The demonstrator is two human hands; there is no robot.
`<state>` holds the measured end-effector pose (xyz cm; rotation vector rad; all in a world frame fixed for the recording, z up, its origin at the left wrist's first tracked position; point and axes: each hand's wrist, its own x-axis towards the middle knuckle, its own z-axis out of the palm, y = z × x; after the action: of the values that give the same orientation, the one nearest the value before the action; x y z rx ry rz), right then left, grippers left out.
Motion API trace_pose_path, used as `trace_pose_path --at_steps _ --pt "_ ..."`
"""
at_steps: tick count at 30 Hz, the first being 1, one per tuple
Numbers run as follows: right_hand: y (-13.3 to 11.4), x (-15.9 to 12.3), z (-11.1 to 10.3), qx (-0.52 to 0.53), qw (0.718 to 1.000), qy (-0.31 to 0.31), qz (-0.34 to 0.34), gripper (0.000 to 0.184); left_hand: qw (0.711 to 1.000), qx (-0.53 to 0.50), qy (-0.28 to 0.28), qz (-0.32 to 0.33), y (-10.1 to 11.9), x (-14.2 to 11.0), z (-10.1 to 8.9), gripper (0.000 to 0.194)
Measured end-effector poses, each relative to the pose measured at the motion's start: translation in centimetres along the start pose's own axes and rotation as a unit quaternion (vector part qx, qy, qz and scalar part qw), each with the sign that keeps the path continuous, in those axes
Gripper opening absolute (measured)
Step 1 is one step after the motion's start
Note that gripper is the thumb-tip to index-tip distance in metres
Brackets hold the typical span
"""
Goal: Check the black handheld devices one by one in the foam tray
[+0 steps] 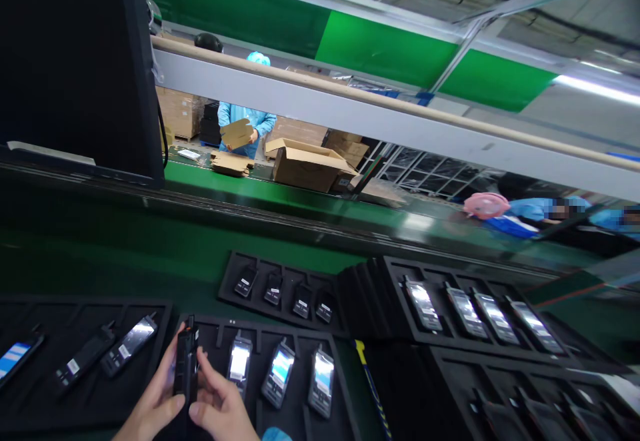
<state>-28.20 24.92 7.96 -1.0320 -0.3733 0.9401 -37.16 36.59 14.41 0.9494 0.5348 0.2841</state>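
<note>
My left hand (153, 398) grips a black handheld radio-like device (185, 361), held upright on its edge at the bottom of the view. My right hand (220, 404) touches the same device from the right, fingers curled against its side. Just beneath lies a black foam tray (295, 421) with three similar devices, screens lit, resting in slots. A second black tray (65, 334) to the left holds three more devices.
More black trays of devices sit behind (280, 288) and to the right (475, 308). A green conveyor belt (300, 204) runs across with cardboard boxes (307, 164). A black monitor (75, 61) stands at left. Workers in blue stand beyond.
</note>
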Motion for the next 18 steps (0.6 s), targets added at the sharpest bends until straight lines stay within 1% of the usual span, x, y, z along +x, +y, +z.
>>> trace_pose_path --at_steps 2,4,7,9,11,15,18 --pt "-0.1 0.1 0.0 0.023 0.999 -0.024 0.000 0.093 1.000 -0.003 -0.011 0.004 0.6 0.0 -0.1 0.090" --pt "-0.8 0.0 0.3 0.041 0.998 -0.042 -0.005 0.094 1.000 0.015 -0.017 0.021 1.2 0.0 0.0 0.090" --pt "-2.2 -0.4 0.8 0.057 0.996 -0.065 -0.010 0.097 0.998 0.048 -0.022 0.021 1.9 0.0 0.5 0.103" --pt "-2.7 -0.7 1.1 0.048 0.996 -0.073 -0.006 0.097 0.997 0.060 -0.032 0.020 2.1 0.1 0.8 0.110" --pt "-2.4 -0.8 1.3 0.049 0.996 -0.067 -0.020 0.096 0.996 0.072 -0.042 0.024 2.1 0.2 1.0 0.114" --pt "-0.7 -0.6 1.6 0.080 0.993 -0.052 -0.072 0.091 0.994 0.096 -0.050 0.032 1.7 0.5 1.2 0.113" --pt "-0.8 -0.7 1.7 0.074 0.991 -0.064 -0.087 0.084 0.993 0.102 -0.044 0.035 1.2 0.5 1.2 0.109"
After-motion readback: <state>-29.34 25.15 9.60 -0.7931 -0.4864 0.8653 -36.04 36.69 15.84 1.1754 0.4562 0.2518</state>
